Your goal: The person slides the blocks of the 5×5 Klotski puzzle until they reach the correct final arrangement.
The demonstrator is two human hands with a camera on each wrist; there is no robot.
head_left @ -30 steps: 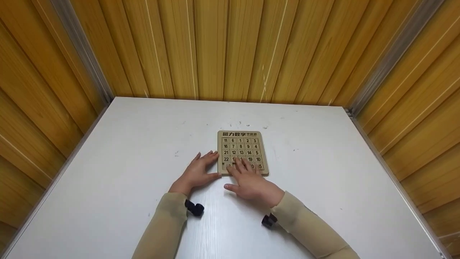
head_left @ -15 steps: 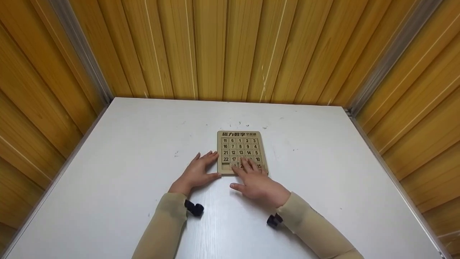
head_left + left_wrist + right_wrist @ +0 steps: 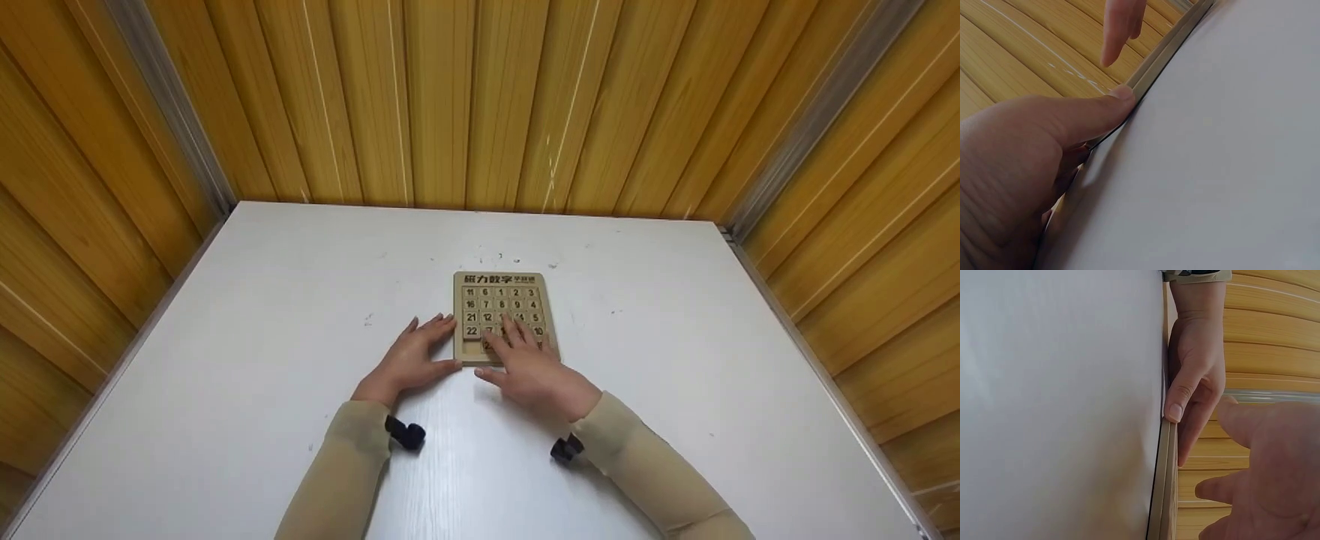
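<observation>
A wooden number slide puzzle (image 3: 459,300) lies flat on the white table, its numbered tiles in rows under a printed heading. The bottom-left slot (image 3: 471,349) is bare, below tile 22 (image 3: 471,331). My left hand (image 3: 411,356) rests against the left side, fingers extended and thumb at the near left corner. In the left wrist view the thumb (image 3: 1095,115) presses the board's edge. Over the lower right tiles my right hand (image 3: 529,371) spreads its fingers, the index fingertip at the tile beside tile 22. These fingers hide several tiles; the right thumb points left off the near edge.
White table (image 3: 300,300) surrounds the puzzle, with small dark marks (image 3: 500,256) beyond it. Yellow wood-grain panels (image 3: 495,105) stand behind and at both sides. Black wrist cameras (image 3: 406,433) sit on the sleeves.
A bottom-row tile slid right, baring the bottom-left slot. My right hand shifted right with it, then moved a little farther up the board. The left hand stayed put.
</observation>
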